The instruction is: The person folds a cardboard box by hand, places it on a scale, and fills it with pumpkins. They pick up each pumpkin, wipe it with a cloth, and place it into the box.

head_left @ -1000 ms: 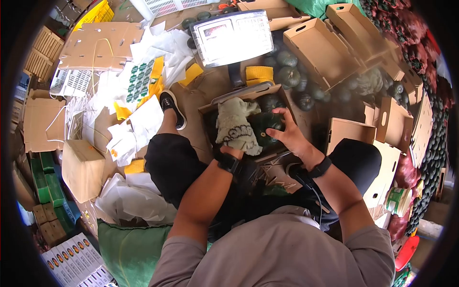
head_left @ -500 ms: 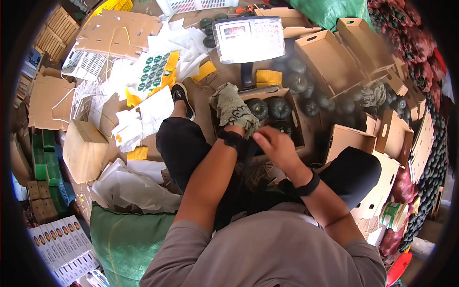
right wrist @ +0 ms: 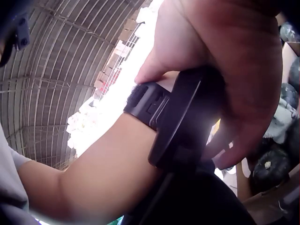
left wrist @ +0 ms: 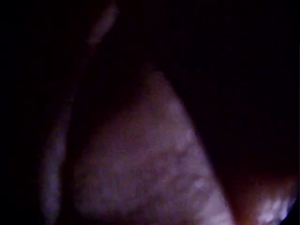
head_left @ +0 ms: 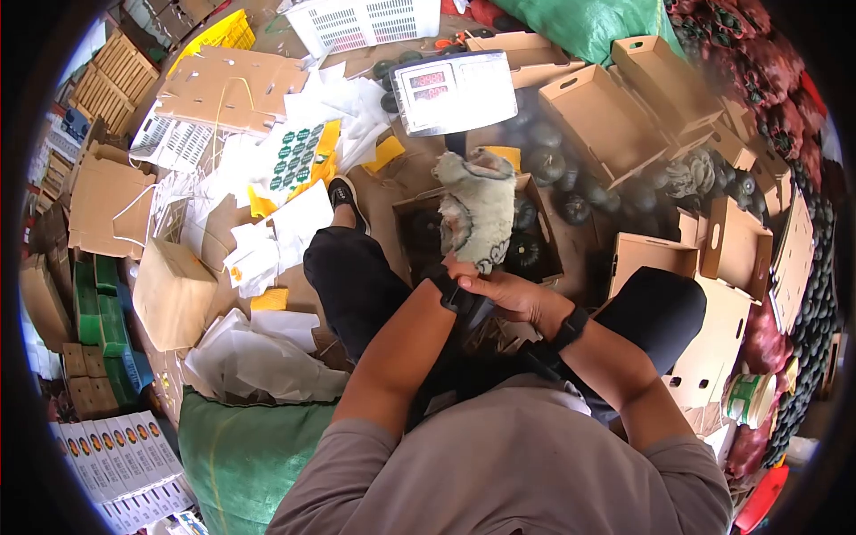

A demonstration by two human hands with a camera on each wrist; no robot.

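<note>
My left hand [head_left: 477, 209] wears a dirty grey-green work glove and is raised over an open cardboard box [head_left: 546, 234] of dark green squashes [head_left: 524, 251]. Its fingers look straight and it holds nothing. My right hand [head_left: 504, 292] reaches across and grips the black wrist unit [head_left: 453, 292] strapped to my left forearm. In the right wrist view its fingers [right wrist: 234, 70] curl round that black unit [right wrist: 183, 117], and a squash [right wrist: 272, 168] shows below. The left wrist view is dark, covered at close range.
A digital scale [head_left: 455, 89] stands behind the box. Empty cardboard boxes [head_left: 597, 116] and loose squashes [head_left: 571, 187] lie to the right, red net bags [head_left: 785, 98] beyond. White paper sheets [head_left: 267, 357], a sticker sheet [head_left: 290, 152] and a green sack [head_left: 241, 455] lie to the left.
My right hand left the squash in the box and came back to grip the unit on my left wrist. The gloved left hand lifted off the squashes and rose above the box.
</note>
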